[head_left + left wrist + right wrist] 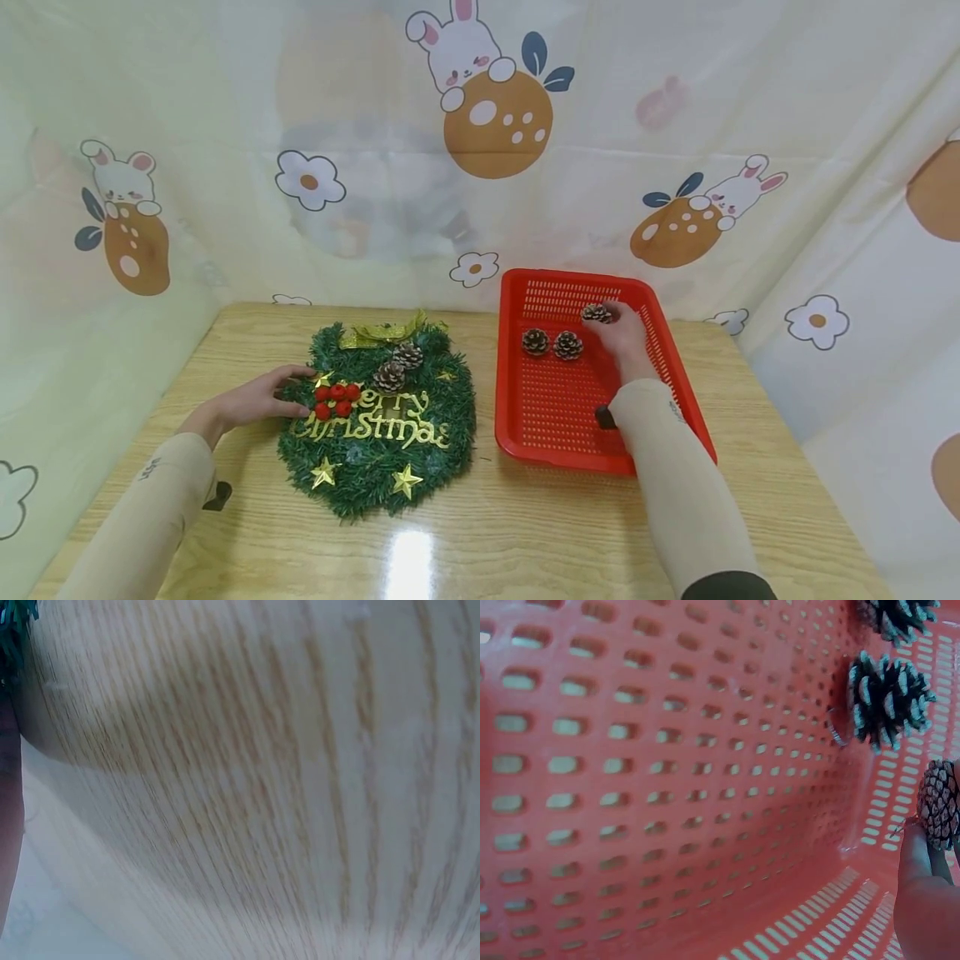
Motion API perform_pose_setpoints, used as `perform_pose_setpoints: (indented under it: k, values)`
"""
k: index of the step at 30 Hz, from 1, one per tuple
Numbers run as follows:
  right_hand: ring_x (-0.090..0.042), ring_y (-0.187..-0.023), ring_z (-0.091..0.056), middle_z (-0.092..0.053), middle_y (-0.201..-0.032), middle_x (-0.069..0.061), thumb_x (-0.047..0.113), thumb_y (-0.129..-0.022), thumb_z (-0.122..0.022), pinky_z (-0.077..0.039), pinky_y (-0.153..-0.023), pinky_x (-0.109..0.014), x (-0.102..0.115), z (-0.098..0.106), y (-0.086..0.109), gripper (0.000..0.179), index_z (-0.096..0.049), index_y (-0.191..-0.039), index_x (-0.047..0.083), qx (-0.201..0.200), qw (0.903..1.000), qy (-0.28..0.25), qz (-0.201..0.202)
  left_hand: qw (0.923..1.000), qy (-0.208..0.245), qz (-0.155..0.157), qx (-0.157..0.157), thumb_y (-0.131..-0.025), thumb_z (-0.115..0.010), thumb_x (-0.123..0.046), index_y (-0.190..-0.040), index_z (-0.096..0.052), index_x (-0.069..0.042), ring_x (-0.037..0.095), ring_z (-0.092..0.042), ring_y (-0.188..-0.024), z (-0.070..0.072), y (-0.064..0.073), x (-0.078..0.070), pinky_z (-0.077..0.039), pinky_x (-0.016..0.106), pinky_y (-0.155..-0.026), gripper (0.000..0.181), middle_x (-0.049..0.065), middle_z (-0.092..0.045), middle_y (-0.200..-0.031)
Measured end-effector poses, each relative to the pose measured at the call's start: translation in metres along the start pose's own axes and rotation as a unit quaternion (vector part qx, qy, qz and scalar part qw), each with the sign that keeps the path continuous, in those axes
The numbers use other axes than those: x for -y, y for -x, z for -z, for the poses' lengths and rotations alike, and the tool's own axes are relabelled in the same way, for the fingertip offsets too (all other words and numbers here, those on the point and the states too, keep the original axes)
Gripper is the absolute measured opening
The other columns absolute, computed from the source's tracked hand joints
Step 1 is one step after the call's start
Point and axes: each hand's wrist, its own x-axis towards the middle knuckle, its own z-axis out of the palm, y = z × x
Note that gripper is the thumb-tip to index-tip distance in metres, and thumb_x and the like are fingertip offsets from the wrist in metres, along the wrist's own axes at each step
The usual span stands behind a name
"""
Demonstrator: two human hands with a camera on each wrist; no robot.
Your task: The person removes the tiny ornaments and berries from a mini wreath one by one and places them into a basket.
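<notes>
My right hand (624, 335) pinches a brown pine cone (596, 313) between thumb and fingers, over the far right part of the red plastic basket (512, 417). The right wrist view shows this pine cone (939, 804) at the fingertips. Two more pine cones, a left one (535, 342) and a right one (567, 345), lie in the basket. My left hand (258, 397) rests at the left edge of a green Christmas wreath (375, 492), fingers and thumb spread beside the red berries (339, 393). Two pine cones (389, 377) sit on the wreath, above gold "Merry Christmas" lettering (408, 429).
Gold stars (406, 481) and a gold ribbon bow (382, 333) decorate the wreath. It lies left of the basket on a wood-grain table (480, 533). A curtain (390, 233) printed with rabbits and flowers hangs behind and at both sides.
</notes>
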Motion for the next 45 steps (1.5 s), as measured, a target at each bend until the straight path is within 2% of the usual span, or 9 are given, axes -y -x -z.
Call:
perform_pose_setpoints:
  k: [4, 9, 15, 21, 27, 33, 39, 45]
  values:
    - [-0.033, -0.132, -0.038, -0.038, -0.151, -0.014, 0.019, -0.095, -0.065, -0.035, -0.110, -0.051, -0.007, 0.001, -0.002, 0.065, -0.034, -0.152, 0.012, 0.010, 0.9996, -0.017, -0.021, 1.0000, 0.001, 0.008, -0.002, -0.092, -0.069, -0.028, -0.149, -0.033, -0.006, 0.051, -0.024, -0.137, 0.000, -0.001, 0.001, -0.026, 0.068, -0.105, 0.071, 0.023, -0.027, -0.153]
    - [-0.033, -0.132, -0.036, -0.038, -0.150, -0.015, 0.016, -0.094, -0.066, -0.031, -0.111, -0.051, -0.013, 0.001, -0.002, 0.065, -0.035, -0.152, 0.012, 0.027, 0.9978, -0.030, -0.052, 1.0000, 0.001, 0.009, 0.000, -0.092, -0.069, -0.028, -0.150, -0.033, -0.007, 0.051, -0.024, -0.137, 0.000, -0.001, 0.004, -0.026, 0.068, -0.104, 0.071, 0.023, -0.027, -0.153]
    - [-0.034, -0.133, -0.036, -0.037, -0.151, -0.016, 0.015, -0.094, -0.066, -0.030, -0.112, -0.051, -0.018, 0.000, -0.004, 0.067, -0.034, -0.152, 0.010, 0.036, 0.9975, -0.030, -0.054, 0.9999, 0.000, 0.013, 0.000, -0.092, -0.068, -0.029, -0.150, -0.032, -0.007, 0.052, -0.023, -0.137, 0.001, 0.000, 0.004, -0.026, 0.068, -0.105, 0.072, 0.024, -0.026, -0.153]
    - [-0.035, -0.130, -0.038, -0.041, -0.146, -0.018, 0.011, -0.095, -0.063, -0.030, -0.112, -0.051, -0.019, 0.002, -0.004, 0.060, -0.038, -0.148, 0.006, 0.042, 0.9969, -0.023, -0.063, 0.9999, 0.001, 0.016, 0.000, -0.093, -0.068, -0.028, -0.150, -0.032, -0.006, 0.052, -0.023, -0.137, 0.001, 0.001, 0.001, -0.025, 0.068, -0.105, 0.071, 0.025, -0.026, -0.153]
    - [-0.034, -0.131, -0.038, -0.041, -0.147, -0.016, 0.013, -0.096, -0.063, -0.028, -0.113, -0.052, -0.019, 0.003, -0.005, 0.059, -0.038, -0.149, 0.007, 0.044, 0.9961, -0.026, -0.072, 0.9999, 0.001, 0.015, 0.001, -0.093, -0.068, -0.027, -0.150, -0.032, -0.006, 0.052, -0.024, -0.136, 0.000, 0.002, -0.002, -0.026, 0.069, -0.104, 0.071, 0.025, -0.025, -0.153]
    - [-0.033, -0.132, -0.039, -0.041, -0.148, -0.016, 0.017, -0.096, -0.064, -0.032, -0.112, -0.050, -0.016, 0.007, -0.007, 0.062, -0.035, -0.150, 0.006, 0.032, 0.9980, -0.009, -0.053, 0.9999, 0.003, 0.015, 0.001, -0.093, -0.068, -0.025, -0.150, -0.032, -0.006, 0.052, -0.024, -0.136, 0.000, 0.002, -0.003, -0.027, 0.069, -0.103, 0.071, 0.026, -0.025, -0.153]
    - [-0.032, -0.132, -0.041, -0.042, -0.148, -0.015, 0.022, -0.097, -0.063, -0.034, -0.111, -0.048, -0.001, 0.009, -0.002, 0.061, -0.036, -0.150, 0.007, 0.019, 0.9994, -0.005, -0.030, 0.9999, 0.009, 0.014, 0.003, -0.092, -0.069, -0.025, -0.150, -0.032, -0.006, 0.052, -0.024, -0.136, 0.000, 0.002, -0.003, -0.028, 0.069, -0.103, 0.071, 0.026, -0.024, -0.153]
    - [-0.031, -0.132, -0.042, -0.043, -0.148, -0.014, 0.028, -0.096, -0.064, -0.035, -0.111, -0.047, 0.017, 0.007, 0.006, 0.063, -0.038, -0.150, 0.008, 0.016, 0.9997, -0.003, 0.016, 0.9998, 0.000, 0.020, 0.000, -0.092, -0.069, -0.028, -0.150, -0.032, -0.008, 0.051, -0.024, -0.136, 0.000, 0.001, 0.000, -0.027, 0.068, -0.104, 0.071, 0.025, -0.025, -0.153]
